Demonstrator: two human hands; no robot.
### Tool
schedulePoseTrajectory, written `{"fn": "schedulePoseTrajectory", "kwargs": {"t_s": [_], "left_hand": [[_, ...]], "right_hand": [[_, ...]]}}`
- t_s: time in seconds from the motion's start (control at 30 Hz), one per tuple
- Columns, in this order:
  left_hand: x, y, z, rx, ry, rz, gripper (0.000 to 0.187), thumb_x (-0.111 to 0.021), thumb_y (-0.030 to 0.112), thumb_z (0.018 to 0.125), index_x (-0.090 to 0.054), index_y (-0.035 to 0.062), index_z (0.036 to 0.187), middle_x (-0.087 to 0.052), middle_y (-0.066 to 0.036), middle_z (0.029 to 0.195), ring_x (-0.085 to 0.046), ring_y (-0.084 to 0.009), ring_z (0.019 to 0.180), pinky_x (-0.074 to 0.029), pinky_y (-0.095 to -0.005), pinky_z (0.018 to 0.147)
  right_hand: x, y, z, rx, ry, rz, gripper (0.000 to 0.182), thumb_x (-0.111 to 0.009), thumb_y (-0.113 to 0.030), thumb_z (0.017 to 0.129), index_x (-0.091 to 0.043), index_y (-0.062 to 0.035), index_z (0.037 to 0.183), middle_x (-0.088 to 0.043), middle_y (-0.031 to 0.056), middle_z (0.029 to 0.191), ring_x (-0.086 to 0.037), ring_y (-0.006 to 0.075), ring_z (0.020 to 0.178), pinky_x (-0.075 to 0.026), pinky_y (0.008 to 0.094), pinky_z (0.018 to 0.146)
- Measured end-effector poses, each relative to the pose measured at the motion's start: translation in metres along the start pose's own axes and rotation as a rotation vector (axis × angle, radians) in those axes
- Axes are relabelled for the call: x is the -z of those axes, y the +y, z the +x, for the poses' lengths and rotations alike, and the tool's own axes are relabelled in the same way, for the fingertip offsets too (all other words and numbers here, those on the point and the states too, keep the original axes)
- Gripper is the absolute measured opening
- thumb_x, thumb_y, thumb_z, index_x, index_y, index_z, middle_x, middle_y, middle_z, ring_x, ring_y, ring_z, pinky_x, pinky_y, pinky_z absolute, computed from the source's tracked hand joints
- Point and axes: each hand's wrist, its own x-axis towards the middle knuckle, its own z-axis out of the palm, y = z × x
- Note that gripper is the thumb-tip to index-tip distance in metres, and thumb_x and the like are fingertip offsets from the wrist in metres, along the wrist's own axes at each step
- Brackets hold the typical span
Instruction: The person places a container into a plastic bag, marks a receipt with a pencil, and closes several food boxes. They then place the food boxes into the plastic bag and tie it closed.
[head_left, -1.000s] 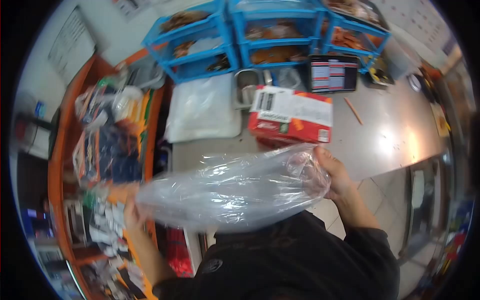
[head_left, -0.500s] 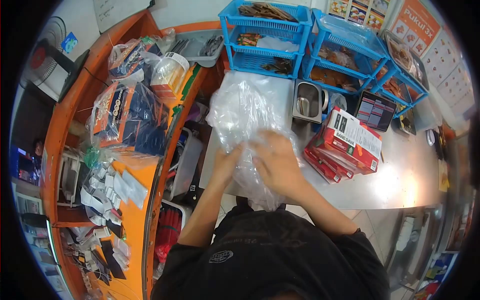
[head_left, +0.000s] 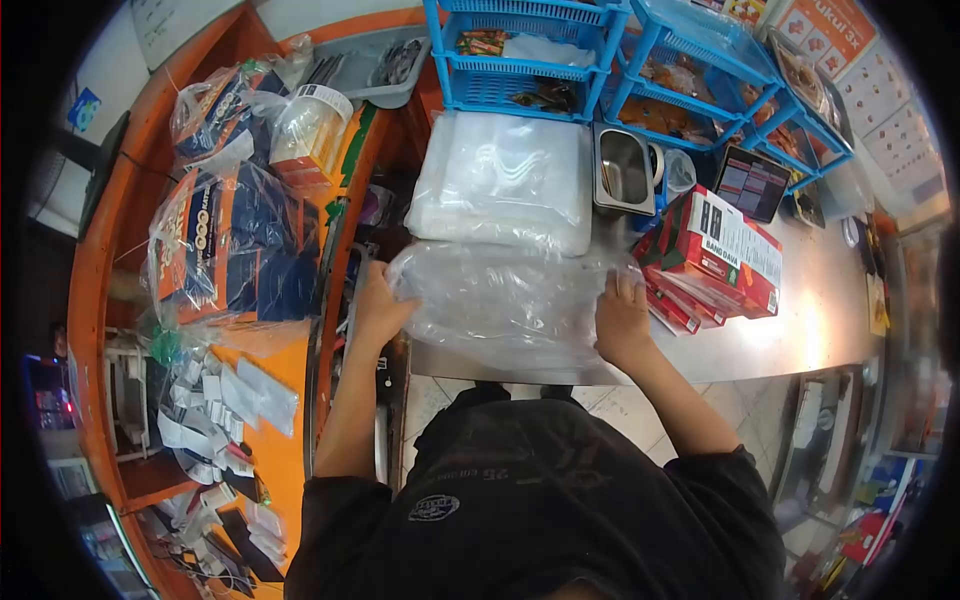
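A clear plastic bag is stretched sideways between my two hands, over the front part of the metal table. My left hand grips the bag's left end, thumb over the plastic. At the opposite end my right hand has its fingers closed on the bag. Just beyond it lies a thick stack of folded clear plastic bags. Red boxes marked BANG DAVA stand to the right of my right hand.
Blue shelf racks line the back, beside a metal container and a tablet. On the left, an orange counter holds bagged boxes and small white items. The metal table extends right.
My hands have moved apart, and the bunched plastic between them is now spread wide. The folded stack behind it is uncovered. The view has shifted a little.
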Motion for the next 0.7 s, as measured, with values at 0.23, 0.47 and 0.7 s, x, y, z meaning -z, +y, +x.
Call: {"fn": "schedulePoseTrajectory", "kwargs": {"t_s": [0.23,0.47,0.7], "left_hand": [[-0.022,0.053,-0.025,-0.528,0.324,0.56,0.076,-0.076,0.02,0.062,-0.042,0.0001,0.126,-0.056,-0.02,0.105,-0.053,-0.0302,0.102,-0.039,-0.0401,0.093],[-0.047,0.019,0.044,-0.564,-0.665,1.044,0.061,-0.082,0.036,0.053,-0.064,0.0093,0.105,-0.057,-0.009,0.116,-0.053,-0.0265,0.108,-0.042,-0.0376,0.092],[-0.044,0.043,0.044,-0.677,-1.183,0.631,0.09,-0.07,0.065,0.052,-0.058,0.0035,0.117,-0.043,-0.015,0.135,-0.038,-0.0296,0.126,-0.031,-0.0405,0.103]], "right_hand": [[0.029,-0.051,0.014,0.002,0.358,0.707,0.017,-0.06,-0.009,0.071,-0.059,-0.0042,0.088,-0.059,0.014,0.082,-0.06,0.0301,0.08,-0.049,0.0412,0.068],[-0.062,-0.04,0.043,0.166,0.02,0.207,0.049,-0.073,-0.03,0.063,-0.061,-0.0101,0.106,-0.06,0.0214,0.102,-0.058,0.0285,0.1,-0.045,0.0438,0.083],[-0.013,0.0,0.026,0.412,-0.562,0.343,0.047,-0.07,-0.037,0.066,-0.066,-0.0076,0.103,-0.064,0.0233,0.083,-0.062,0.032,0.087,-0.049,0.0424,0.079]]}}
